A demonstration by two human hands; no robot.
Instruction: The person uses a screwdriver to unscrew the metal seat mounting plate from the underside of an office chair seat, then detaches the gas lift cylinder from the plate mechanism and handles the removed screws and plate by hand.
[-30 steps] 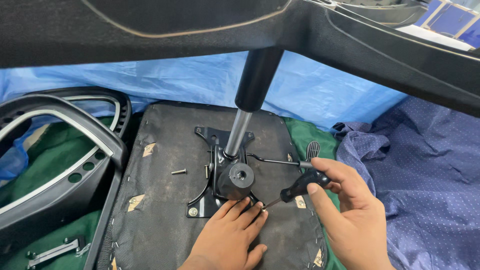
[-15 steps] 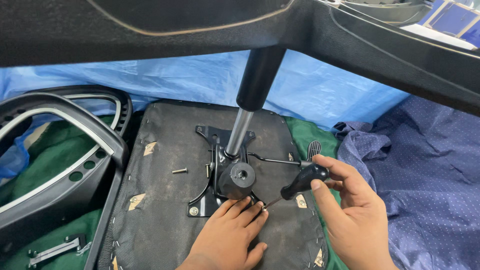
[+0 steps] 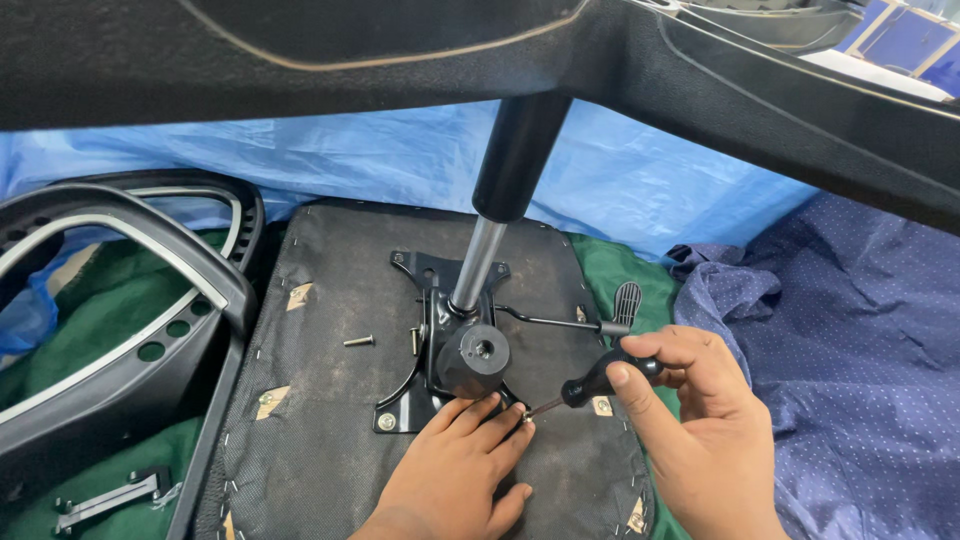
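Note:
An upturned black office-chair seat [image 3: 320, 420] lies in front of me with its black metal tilt mechanism [image 3: 440, 340] on top and a chrome gas cylinder [image 3: 478, 262] rising from it. My left hand [image 3: 455, 470] rests flat on the seat, fingertips steadying a small bolt [image 3: 522, 413] at the plate's near right corner. A black-handled screwdriver [image 3: 600, 378] is gripped in my right hand [image 3: 690, 425], its tip on that bolt. A lever with a ribbed black paddle [image 3: 626, 300] sticks out to the right.
A loose bolt [image 3: 358, 341] lies on the seat left of the mechanism. Black chair armrests [image 3: 130, 330] sit at left on green cloth, with a bracket [image 3: 105, 497] near the bottom. Blue plastic sheeting [image 3: 640, 190] lies behind, dotted blue fabric [image 3: 850, 340] at right. The chair base [image 3: 700, 70] spans overhead.
My right hand and the screwdriver have shifted slightly; the left hand stays on the seat at the bolt. Nothing else has moved.

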